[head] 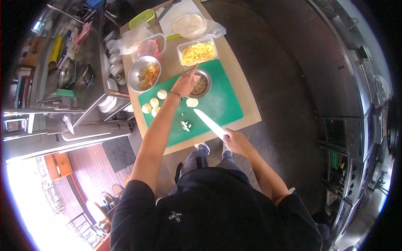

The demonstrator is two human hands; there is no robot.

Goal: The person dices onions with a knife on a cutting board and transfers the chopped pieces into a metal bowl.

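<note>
My right hand (237,141) grips the handle of a kitchen knife. Its broad blade (209,122) points up and to the left across the front of a green cutting board (220,106). My left hand (185,84) is at the left rim of a small metal bowl (204,86), with one finger stretched forward; whether it grips the rim is unclear. Wet, brownish and pinkish food lies in the bowl. A pale round piece (192,102) sits just in front of it. Several pale balls (154,102), perhaps dough or peeled vegetables, lie left of my forearm. Small white diced bits (186,126) are scattered near the front edge.
Behind the board stand a plastic tub of yellow shreds (198,52), a larger metal bowl (135,73) of orange food and a plastic container (161,42). Flat pale rounds (187,25) lie farther back. Metal shelving with dishes (108,103) flanks the table's left side.
</note>
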